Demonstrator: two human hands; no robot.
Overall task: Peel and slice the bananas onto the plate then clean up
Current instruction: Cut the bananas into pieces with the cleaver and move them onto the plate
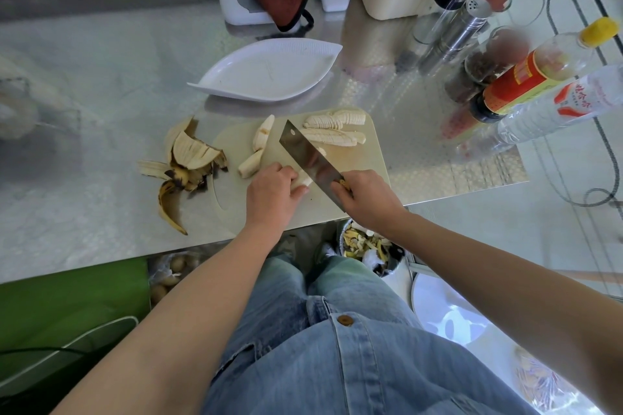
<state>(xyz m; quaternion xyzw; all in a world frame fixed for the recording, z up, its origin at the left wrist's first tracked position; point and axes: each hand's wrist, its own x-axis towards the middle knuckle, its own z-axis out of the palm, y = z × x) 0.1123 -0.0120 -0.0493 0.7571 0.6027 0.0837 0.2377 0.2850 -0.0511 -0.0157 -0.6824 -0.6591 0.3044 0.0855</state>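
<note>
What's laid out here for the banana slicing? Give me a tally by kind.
Plate: 1
Knife: 1
Cutting board: 1
Sliced banana rows: 2
Uncut banana pieces: 2
Banana piece being cut: 1
Peel pile: 1
Total: 9

**Bananas part-sliced on the board, plate bare**

The white, leaf-shaped plate (pixel 269 74) sits bare on the bench (pixel 101 77) at upper centre. Just below it lies the pale board (pixel 367 158). At the board's top right, two peeled bananas (pixel 337 128) lie side by side, cut into thin slices that keep each fruit's shape. Left of centre lie two uncut peeled pieces (pixel 263 133), end to end. At the lower middle the left hand (pixel 273 189) holds down a stub (pixel 303 181). The right hand (pixel 365 195) grips the knife (pixel 310 155), its broad blade slanting from upper left to the handle, just beside the stub. Yellow, brown-spotted peels (pixel 188 162) lie splayed at the board's left edge, mostly on the bench.
</note>
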